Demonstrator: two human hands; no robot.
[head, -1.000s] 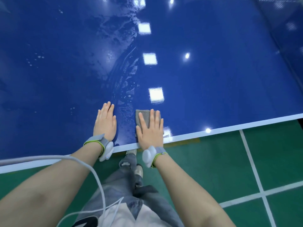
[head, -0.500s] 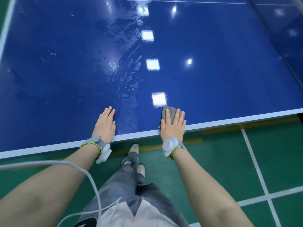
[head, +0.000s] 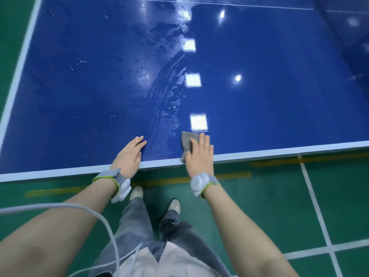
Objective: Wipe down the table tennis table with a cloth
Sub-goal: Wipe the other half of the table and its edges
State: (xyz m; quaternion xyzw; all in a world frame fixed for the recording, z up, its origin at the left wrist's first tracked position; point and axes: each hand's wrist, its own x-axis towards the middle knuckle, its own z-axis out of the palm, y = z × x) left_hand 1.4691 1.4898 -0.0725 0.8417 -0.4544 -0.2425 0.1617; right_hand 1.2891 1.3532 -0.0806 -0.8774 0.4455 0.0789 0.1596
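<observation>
At the near edge of the table tennis table (head: 259, 96), the right hand (head: 199, 154) presses flat, fingers straight, on a grey cloth (head: 186, 141) that overlaps the white border line. Half a second ago the cloth lay in much the same spot by that edge; earlier it sat further left. Beside it, the left hand (head: 128, 154) rests open on the blue surface, holding nothing. Wet streaks (head: 165, 96) glisten between the 2 hands.
</observation>
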